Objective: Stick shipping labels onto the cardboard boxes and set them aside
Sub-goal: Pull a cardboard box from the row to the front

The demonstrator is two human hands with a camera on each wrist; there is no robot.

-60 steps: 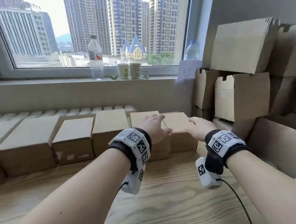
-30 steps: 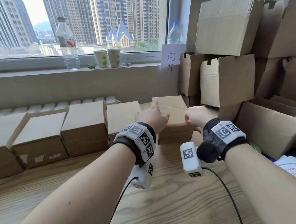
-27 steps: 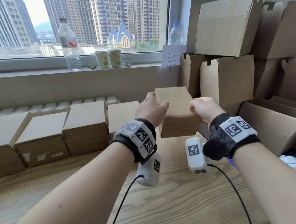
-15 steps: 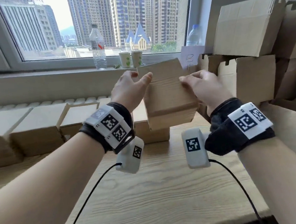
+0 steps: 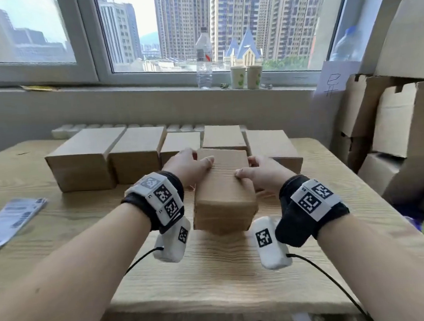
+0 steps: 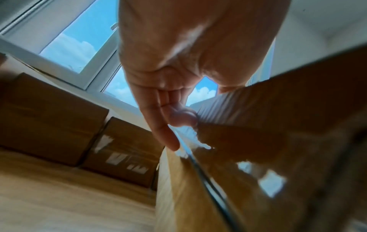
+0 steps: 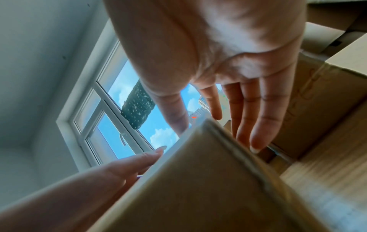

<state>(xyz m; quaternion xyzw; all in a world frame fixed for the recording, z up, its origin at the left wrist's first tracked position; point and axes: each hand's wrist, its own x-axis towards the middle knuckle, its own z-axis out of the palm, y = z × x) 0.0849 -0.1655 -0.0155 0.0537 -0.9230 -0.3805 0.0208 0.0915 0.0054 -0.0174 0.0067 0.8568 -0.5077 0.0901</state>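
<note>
I hold a small plain cardboard box (image 5: pixel 222 184) between both hands over the middle of the wooden table (image 5: pixel 213 273), its long side pointing away from me. My left hand (image 5: pixel 188 165) grips its left far corner, thumb on top. My right hand (image 5: pixel 259 170) grips the right side the same way. In the left wrist view the fingers (image 6: pixel 168 125) lie against the box (image 6: pixel 278 125). In the right wrist view the thumb and fingers (image 7: pixel 254 117) straddle an edge of the box (image 7: pixel 198 180). Whether the box touches the tabletop I cannot tell. A stack of shipping labels (image 5: pixel 12 219) lies at the left.
Several closed boxes (image 5: pixel 80 164) stand in a row along the table's far side, just behind the held one. Larger cartons (image 5: pixel 403 117) are piled at the right. A water bottle (image 5: pixel 204 60) and two paper cups (image 5: pixel 246 77) stand on the window sill.
Both hands took the rightmost box from the row, lifted it, and have brought it down and towards me to the middle of the table. My view has swung left, showing the labels.
</note>
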